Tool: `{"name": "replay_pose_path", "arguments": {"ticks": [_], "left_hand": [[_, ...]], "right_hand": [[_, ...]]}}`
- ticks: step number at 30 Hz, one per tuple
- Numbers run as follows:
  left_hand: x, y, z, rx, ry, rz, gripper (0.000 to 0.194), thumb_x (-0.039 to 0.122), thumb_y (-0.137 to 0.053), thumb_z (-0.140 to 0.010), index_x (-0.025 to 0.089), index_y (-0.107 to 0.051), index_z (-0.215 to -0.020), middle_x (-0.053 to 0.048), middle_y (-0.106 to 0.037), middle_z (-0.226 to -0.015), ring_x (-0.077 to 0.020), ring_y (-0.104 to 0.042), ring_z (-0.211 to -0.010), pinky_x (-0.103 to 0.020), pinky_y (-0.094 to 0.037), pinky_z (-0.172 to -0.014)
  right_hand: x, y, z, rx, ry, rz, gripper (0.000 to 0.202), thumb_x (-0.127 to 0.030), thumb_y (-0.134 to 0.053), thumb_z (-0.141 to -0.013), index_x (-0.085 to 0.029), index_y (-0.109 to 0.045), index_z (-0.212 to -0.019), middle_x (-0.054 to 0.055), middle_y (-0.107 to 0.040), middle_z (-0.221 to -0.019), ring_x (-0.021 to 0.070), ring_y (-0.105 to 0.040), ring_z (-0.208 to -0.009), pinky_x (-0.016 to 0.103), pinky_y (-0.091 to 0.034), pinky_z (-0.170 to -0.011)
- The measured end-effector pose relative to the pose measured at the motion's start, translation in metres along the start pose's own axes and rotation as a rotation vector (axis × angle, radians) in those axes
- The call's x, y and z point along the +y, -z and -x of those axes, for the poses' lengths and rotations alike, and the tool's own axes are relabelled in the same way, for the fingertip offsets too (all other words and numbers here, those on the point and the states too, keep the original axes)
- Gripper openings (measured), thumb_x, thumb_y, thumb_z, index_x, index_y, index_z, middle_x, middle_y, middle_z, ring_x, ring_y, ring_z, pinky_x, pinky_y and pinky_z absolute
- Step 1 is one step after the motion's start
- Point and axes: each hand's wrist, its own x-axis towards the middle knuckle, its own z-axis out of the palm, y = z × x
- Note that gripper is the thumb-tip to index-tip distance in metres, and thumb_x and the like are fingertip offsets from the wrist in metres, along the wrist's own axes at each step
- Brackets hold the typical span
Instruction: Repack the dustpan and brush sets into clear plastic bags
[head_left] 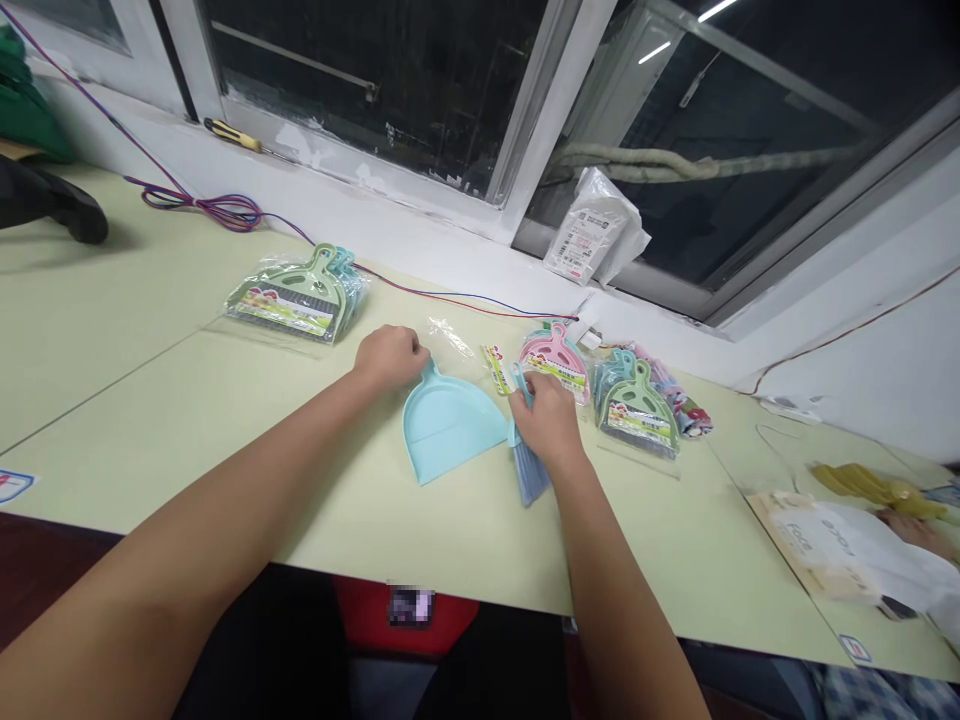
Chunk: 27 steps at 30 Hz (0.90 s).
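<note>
A light blue dustpan [454, 425] lies on the table in front of me, its handle pointing away from me. My left hand [391, 357] is closed around the end of that handle. Just right of the pan, my right hand [549, 415] grips the handle of a small blue hand brush [531, 474], bristles pointing toward me. The brush's edge is close to the pan's right corner; whether they touch I cannot tell. Behind the pan lie a crumpled clear plastic wrapper [450, 338] and a printed label card [496, 370].
Packaged dustpan sets stand left [296, 295] and right [641, 415], with a pink one [555, 355] behind my right hand. Coiled cable [217, 208] runs along the wall. A white bag [596, 230] and a screwdriver [236, 135] rest on the sill. Another person's hand [919, 530] is far right.
</note>
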Motion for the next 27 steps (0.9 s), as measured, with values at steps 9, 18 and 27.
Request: {"name": "replay_pose_path", "arguments": {"ticks": [9,18,27], "left_hand": [[0.027,0.006,0.017,-0.13,-0.146,-0.088,0.03,0.036,-0.053,-0.081,0.019,-0.077,-0.08,-0.013,-0.075,-0.084,-0.0283,-0.068,-0.081,-0.033,-0.04,-0.06],[0.034,0.007,0.024,-0.225,-0.119,0.171,0.051,0.053,-0.047,-0.092,0.019,-0.069,-0.061,-0.012,-0.071,-0.067,-0.0225,-0.064,-0.065,-0.032,-0.039,-0.061],[0.034,0.002,0.024,-0.578,-0.03,0.595,0.05,0.061,-0.058,-0.087,0.018,-0.063,-0.063,-0.006,-0.064,-0.053,-0.017,-0.057,-0.043,-0.029,-0.044,-0.049]], "right_hand": [[-0.064,0.0,0.02,-0.158,0.179,0.102,0.02,-0.024,-0.052,-0.095,-0.017,-0.07,-0.1,0.01,-0.066,-0.099,0.0248,-0.06,-0.098,0.036,-0.036,-0.089],[-0.08,-0.018,0.024,-0.162,0.187,0.133,0.032,-0.023,-0.054,-0.095,-0.014,-0.07,-0.121,0.012,-0.067,-0.104,0.0272,-0.06,-0.1,0.038,-0.038,-0.088],[-0.079,-0.034,0.024,-0.022,0.101,0.034,0.028,-0.023,-0.057,-0.091,-0.012,-0.071,-0.113,0.013,-0.068,-0.095,0.0289,-0.059,-0.099,0.037,-0.044,-0.09]]}}
